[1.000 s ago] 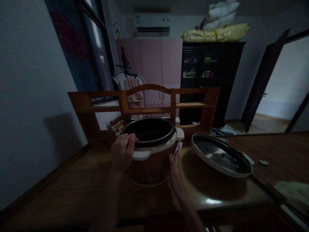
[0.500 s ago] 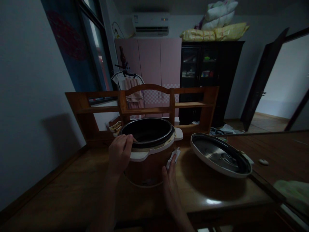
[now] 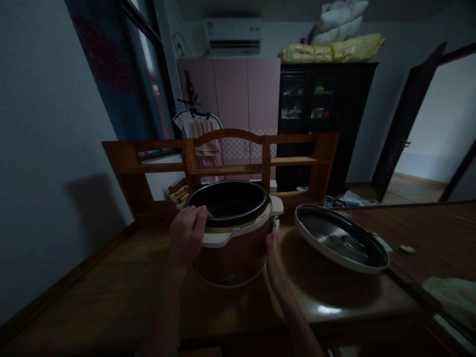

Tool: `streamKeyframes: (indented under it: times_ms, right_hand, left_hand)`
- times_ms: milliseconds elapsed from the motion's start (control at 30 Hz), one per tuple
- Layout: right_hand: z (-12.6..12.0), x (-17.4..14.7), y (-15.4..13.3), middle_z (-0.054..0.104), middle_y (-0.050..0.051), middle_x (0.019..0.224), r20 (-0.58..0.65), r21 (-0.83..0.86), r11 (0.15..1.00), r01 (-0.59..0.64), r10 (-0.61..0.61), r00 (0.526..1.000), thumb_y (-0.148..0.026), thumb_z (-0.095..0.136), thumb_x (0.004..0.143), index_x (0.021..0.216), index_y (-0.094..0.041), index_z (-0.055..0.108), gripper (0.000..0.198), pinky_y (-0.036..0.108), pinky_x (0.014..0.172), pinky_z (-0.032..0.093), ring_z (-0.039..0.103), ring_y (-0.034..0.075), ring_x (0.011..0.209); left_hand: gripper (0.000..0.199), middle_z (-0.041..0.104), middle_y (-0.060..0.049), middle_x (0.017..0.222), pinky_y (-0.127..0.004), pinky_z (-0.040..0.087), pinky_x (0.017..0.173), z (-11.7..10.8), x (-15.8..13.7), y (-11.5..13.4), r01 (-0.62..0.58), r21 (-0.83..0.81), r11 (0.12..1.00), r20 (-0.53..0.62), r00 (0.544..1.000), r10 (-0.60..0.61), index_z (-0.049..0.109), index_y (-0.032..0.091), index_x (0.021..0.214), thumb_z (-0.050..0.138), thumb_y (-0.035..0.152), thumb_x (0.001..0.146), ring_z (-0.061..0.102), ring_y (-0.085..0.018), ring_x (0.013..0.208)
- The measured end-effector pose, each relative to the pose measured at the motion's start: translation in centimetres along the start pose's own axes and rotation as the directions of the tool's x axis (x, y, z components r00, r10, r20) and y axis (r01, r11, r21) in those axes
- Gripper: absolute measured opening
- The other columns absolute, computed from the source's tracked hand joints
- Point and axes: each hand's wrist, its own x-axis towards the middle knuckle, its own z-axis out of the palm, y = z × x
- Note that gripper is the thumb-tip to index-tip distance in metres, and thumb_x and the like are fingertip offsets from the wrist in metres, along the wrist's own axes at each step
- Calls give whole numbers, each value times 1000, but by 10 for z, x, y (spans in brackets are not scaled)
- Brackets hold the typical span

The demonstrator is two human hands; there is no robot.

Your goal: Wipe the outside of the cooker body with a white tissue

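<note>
A round cooker (image 3: pixel 230 258) with a brown body and white rim stands on the wooden desk, its dark inner pot (image 3: pixel 230 198) uncovered at the top. My left hand (image 3: pixel 188 230) is closed over the near-left edge of the cooker, fingers hooked on the rim. Along the cooker's right side, below a white side handle, is my right hand (image 3: pixel 273 253). It presses a white tissue (image 3: pixel 276 225) to the brown wall; only a bit of the tissue shows past the fingers. The cooker's lid (image 3: pixel 342 240) lies upside down on the desk to the right.
A wooden shelf frame (image 3: pixel 226 168) rises behind the cooker. A wall (image 3: pixel 55 198) borders the desk (image 3: pixel 111 292) on the left. Right of the lid, a small whitish object (image 3: pixel 406 249) rests on a brown surface, with pale cloth (image 3: pixel 451 297) nearer the front.
My right hand has slid around the cooker's right side, farther back and to the right, taking the tissue along. The left hand keeps its place on the rim.
</note>
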Motion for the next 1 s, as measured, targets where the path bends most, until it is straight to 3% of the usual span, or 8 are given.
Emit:
streamKeyframes:
  times_ms: [300,600,867,1000]
  right_hand:
    - [14,-40,-16,-16,-8,161,11,-71,997,23,-22,1000,-58,33,99,154,-32,-7,72,44,122,-3,-11,17,150]
    - [3,-14,-23,-4,-4,164,21,-64,997,34,-33,999,-63,30,98,155,-29,-1,74,46,123,3,-5,19,151]
    - [18,-47,-26,-11,-9,163,16,-89,996,8,-7,1000,-57,35,99,155,-35,-3,71,47,123,-3,-9,17,150]
    - [21,-48,-26,-11,-9,163,13,-95,995,-4,5,1000,-57,35,99,155,-35,-3,71,47,123,-2,-9,18,150]
  left_hand:
    - [39,66,-4,82,-33,42,85,0,0,-1,-6,10,1000,-1,1000,6,63,22,76,36,38,98,60,-19,87]
    - [40,64,-3,77,-33,42,81,0,0,-1,-6,6,1000,-2,1000,6,62,22,74,36,39,98,59,-19,83]
    - [39,65,-3,79,-33,41,82,-1,0,2,-6,2,1000,-4,1000,6,64,22,75,36,37,98,58,-19,84]
    - [39,64,-3,77,-34,41,81,-2,0,2,-5,6,1000,9,1000,5,63,22,74,36,37,98,58,-19,83]
